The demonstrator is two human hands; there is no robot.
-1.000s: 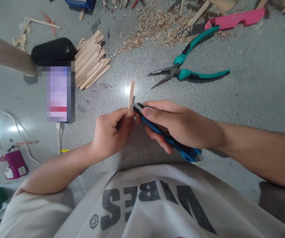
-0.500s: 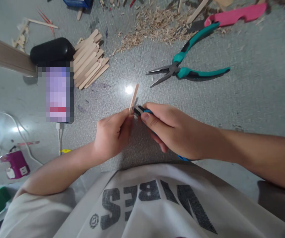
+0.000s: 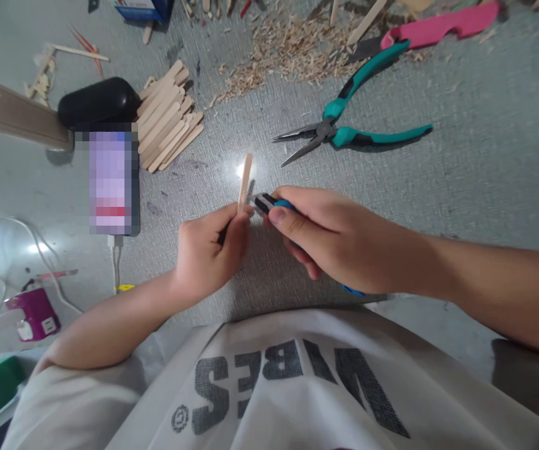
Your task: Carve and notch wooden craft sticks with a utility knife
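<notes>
My left hand (image 3: 215,247) pinches a wooden popsicle stick (image 3: 245,178) near its lower end, and the rounded end points up and away from me. My right hand (image 3: 325,234) is closed around a pair of blue-handled pliers (image 3: 265,202), which look like cutting pliers. Their dark jaws lie just right of the stick, apart from it by a small gap. Most of the handles is hidden under my fingers and palm. Beyond my hands, a pile of popsicle sticks (image 3: 168,119) lies on the grey textured table (image 3: 232,125).
Teal needle-nose pliers (image 3: 328,128) lie spread open beyond my right hand. Behind them are wood shavings (image 3: 288,53) and a pink-handled knife (image 3: 442,28). To the left sit a phone (image 3: 110,181) on a cable, a black case (image 3: 98,103) and a purple plug adapter (image 3: 35,314).
The stick has moved slightly left, away from the plier jaws, and turned so its flat face shows more. My right hand has stayed nearly in place.
</notes>
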